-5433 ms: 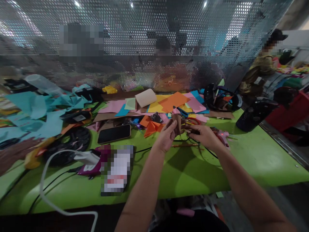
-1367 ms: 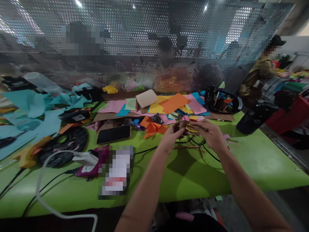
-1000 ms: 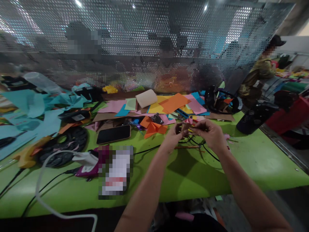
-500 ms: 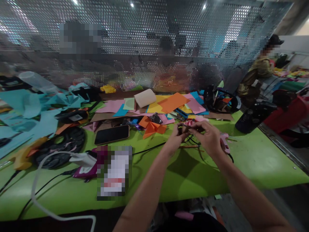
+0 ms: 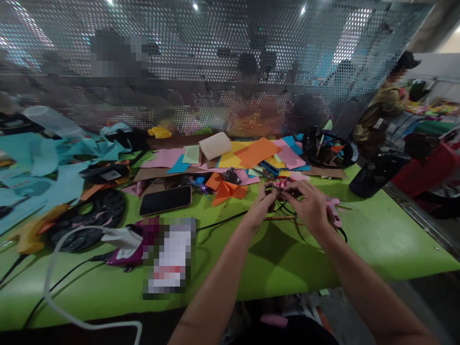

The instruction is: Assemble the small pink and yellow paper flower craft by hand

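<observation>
My left hand (image 5: 261,206) and my right hand (image 5: 308,205) meet above the green table (image 5: 359,244), both pinched on a small brown and pink paper craft piece (image 5: 279,188) held between the fingertips. A thin wooden stick (image 5: 282,218) lies on the table just below the hands. A pink glue gun (image 5: 333,214) rests right of my right hand, with its black cord looping under the hands. An orange folded paper (image 5: 227,189) lies just left of my left hand.
Coloured paper sheets (image 5: 258,152) and a cream foam roll (image 5: 215,144) lie behind the hands. A phone (image 5: 165,200), a black spool (image 5: 89,221) and a white cable (image 5: 57,287) sit left. A black basket (image 5: 328,148) and a black bottle (image 5: 377,171) stand right. A perforated metal screen (image 5: 215,72) backs the table. Another person (image 5: 390,98) works at far right.
Both hands have sunk a little toward the table and drawn closer together on the small craft piece. The view has shifted slightly, and the glue gun now shows beside my right hand.
</observation>
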`<action>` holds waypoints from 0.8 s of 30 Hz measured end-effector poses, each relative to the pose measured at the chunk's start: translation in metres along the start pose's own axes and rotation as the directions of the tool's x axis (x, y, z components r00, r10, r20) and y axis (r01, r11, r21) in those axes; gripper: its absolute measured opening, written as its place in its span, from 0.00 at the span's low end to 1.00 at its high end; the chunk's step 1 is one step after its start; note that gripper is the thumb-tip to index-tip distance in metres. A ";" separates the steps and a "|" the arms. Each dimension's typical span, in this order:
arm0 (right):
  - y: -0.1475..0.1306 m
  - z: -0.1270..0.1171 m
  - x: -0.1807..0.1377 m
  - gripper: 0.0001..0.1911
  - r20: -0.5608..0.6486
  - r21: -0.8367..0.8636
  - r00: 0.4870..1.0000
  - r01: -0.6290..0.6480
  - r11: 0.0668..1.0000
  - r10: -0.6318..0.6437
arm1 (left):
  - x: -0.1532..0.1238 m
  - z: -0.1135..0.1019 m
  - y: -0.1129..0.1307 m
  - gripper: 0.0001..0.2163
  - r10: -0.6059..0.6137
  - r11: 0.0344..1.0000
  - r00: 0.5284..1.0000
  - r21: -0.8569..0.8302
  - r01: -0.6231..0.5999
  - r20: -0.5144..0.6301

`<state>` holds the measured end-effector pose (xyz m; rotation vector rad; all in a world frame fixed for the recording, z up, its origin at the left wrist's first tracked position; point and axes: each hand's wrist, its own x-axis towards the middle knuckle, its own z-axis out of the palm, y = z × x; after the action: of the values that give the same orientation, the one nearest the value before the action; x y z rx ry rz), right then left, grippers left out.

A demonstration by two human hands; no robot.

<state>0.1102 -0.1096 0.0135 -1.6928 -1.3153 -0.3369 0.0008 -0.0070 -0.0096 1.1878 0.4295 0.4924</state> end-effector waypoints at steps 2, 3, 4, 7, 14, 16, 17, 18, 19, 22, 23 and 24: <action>0.000 0.000 0.000 0.01 0.009 -0.008 1.000 0.002 1.000 -0.001 | -0.001 0.001 0.001 0.20 0.024 1.000 1.000 0.016 -0.024 0.003; 0.001 0.000 0.000 0.02 0.013 -0.009 1.000 0.007 1.000 -0.007 | -0.001 0.001 0.001 0.20 0.038 0.999 0.999 0.025 -0.038 0.002; 0.001 0.000 0.000 0.02 0.015 -0.009 1.000 0.015 1.000 -0.015 | -0.002 0.002 0.001 0.21 0.051 0.998 0.999 0.035 -0.051 -0.001; 0.001 0.000 -0.001 0.03 0.008 -0.006 0.999 0.033 0.999 -0.033 | -0.002 0.004 0.002 0.21 0.067 0.996 0.998 0.065 -0.065 -0.018; 0.002 0.001 -0.001 0.02 0.031 -0.003 0.999 0.035 0.999 -0.035 | -0.001 0.003 0.003 0.20 0.055 0.998 0.998 0.040 -0.055 -0.012; 0.002 0.000 0.000 0.02 0.035 0.020 0.999 0.033 0.999 -0.034 | -0.001 0.003 0.003 0.19 0.051 0.999 0.999 0.004 -0.050 -0.008; 0.001 -0.001 0.000 0.02 0.035 0.031 0.999 0.028 0.999 -0.029 | -0.002 0.004 0.003 0.19 0.047 0.999 0.999 -0.013 -0.047 -0.005; 0.001 -0.002 0.000 0.03 0.032 0.039 0.999 0.022 0.999 -0.023 | -0.002 0.004 0.004 0.19 0.042 0.999 0.999 -0.029 -0.042 -0.004; 0.001 -0.003 0.001 0.03 0.027 0.046 0.999 0.015 0.999 -0.017 | -0.002 0.004 0.004 0.20 0.034 0.998 0.999 -0.045 -0.035 -0.004; 0.000 -0.006 0.003 0.04 0.024 0.078 1.000 -0.002 0.997 0.000 | -0.003 0.005 0.005 0.21 0.005 0.996 1.000 -0.094 -0.007 -0.019; 0.000 -0.007 0.003 0.04 0.021 0.094 1.000 -0.008 0.996 0.006 | -0.003 0.004 0.005 0.21 -0.004 0.994 1.000 -0.112 0.002 -0.023; 0.001 -0.007 0.004 0.04 0.019 0.112 1.000 -0.016 0.994 0.014 | -0.003 0.004 0.005 0.21 -0.010 0.991 1.000 -0.130 0.007 -0.025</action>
<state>0.1145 -0.1130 0.0197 -1.6142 -1.3103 -0.2345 -0.0003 -0.0105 -0.0030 1.0543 0.4183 0.5211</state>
